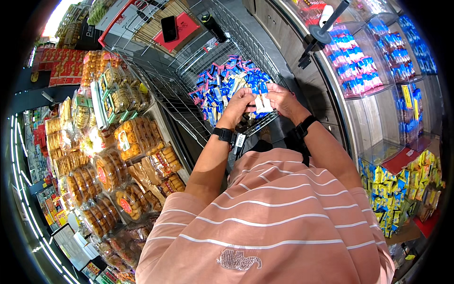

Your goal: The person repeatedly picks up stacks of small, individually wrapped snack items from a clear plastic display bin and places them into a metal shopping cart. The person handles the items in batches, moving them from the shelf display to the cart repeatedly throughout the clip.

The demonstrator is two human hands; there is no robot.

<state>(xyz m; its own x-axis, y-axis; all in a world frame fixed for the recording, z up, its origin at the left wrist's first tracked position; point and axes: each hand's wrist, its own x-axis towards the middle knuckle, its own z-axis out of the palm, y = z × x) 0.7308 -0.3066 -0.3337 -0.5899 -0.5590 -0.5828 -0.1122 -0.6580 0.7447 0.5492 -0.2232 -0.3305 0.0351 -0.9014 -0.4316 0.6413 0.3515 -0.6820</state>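
My left hand [239, 103] and my right hand [282, 98] meet over the front of a wire shopping cart [264, 53]. Between them they pinch small blue-and-white snack packets [263, 103], apparently two side by side. The left fingers grip the left edge and the right fingers the right edge. Below and beyond my hands, a heap of small wrapped packets [216, 87] in blue, pink and cream covers part of the cart's bottom. Both wrists wear black bands, and a white tag hangs by the left one.
A black phone [169, 29] lies on a red-topped carton [188, 26] at the cart's handle end, near a black bottle [214, 27]. Plastic boxes of cookies [136, 138] crowd the left display. Transparent bins [369, 88] of wrapped snacks line the right, beside a dark post [321, 33].
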